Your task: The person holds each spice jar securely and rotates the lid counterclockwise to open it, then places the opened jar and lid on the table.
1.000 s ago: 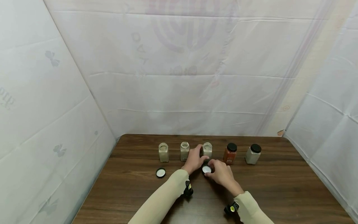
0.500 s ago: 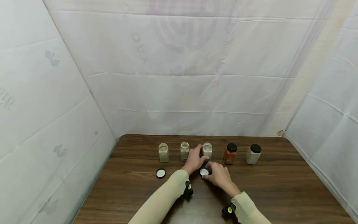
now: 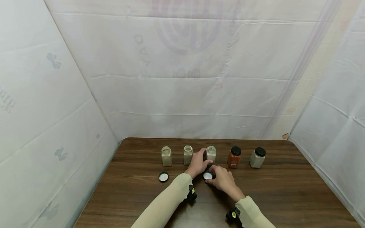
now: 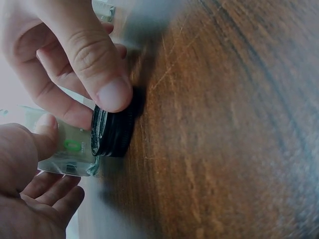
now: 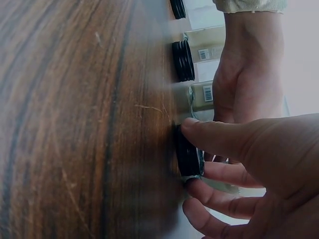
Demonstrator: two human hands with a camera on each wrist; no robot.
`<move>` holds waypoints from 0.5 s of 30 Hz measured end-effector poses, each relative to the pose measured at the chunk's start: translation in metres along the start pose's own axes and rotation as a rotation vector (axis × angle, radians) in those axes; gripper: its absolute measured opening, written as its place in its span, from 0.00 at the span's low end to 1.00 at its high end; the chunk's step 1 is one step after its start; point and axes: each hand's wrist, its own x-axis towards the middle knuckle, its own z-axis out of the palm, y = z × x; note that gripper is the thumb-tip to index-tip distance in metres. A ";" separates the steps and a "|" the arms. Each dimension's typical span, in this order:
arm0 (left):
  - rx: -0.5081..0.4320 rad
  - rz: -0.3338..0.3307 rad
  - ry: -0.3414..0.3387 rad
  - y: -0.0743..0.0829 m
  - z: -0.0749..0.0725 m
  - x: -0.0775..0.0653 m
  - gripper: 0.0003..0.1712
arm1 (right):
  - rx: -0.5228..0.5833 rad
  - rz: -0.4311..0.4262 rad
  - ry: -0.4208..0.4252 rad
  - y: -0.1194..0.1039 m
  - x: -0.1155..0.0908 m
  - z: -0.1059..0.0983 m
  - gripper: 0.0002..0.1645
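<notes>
Now my left hand (image 3: 197, 163) grips an uncapped jar (image 3: 211, 154), my right hand (image 3: 224, 180) pinches a black lid (image 3: 208, 175), white underside up, on the tabletop (image 3: 288, 190)

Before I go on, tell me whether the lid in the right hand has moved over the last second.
Yes: in the head view, the lid has shifted slightly left and toward the person, judged against the red jar.

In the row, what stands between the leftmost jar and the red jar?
An open jar, then the left hand gripping a second jar, also open; the head view shows this.
</notes>
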 end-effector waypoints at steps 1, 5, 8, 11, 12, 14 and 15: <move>-0.001 0.000 0.000 0.000 0.000 0.000 0.27 | 0.002 -0.002 0.001 0.000 0.000 0.000 0.23; -0.003 0.006 0.004 0.000 0.001 -0.001 0.27 | 0.008 -0.019 0.005 0.001 0.000 -0.001 0.23; -0.002 -0.002 0.001 0.001 0.001 -0.001 0.27 | 0.018 -0.037 0.015 0.002 -0.002 -0.004 0.24; 0.003 -0.017 0.000 0.003 0.001 -0.001 0.26 | 0.023 -0.046 0.034 0.003 -0.003 -0.010 0.24; 0.003 -0.025 -0.002 0.004 0.001 -0.001 0.26 | 0.020 -0.047 0.042 0.003 -0.004 -0.013 0.25; 0.001 -0.036 -0.008 0.005 0.001 -0.002 0.26 | 0.015 -0.048 0.057 0.004 -0.005 -0.018 0.26; 0.000 -0.041 -0.010 0.006 0.000 -0.002 0.26 | 0.014 -0.048 0.064 0.005 -0.006 -0.021 0.26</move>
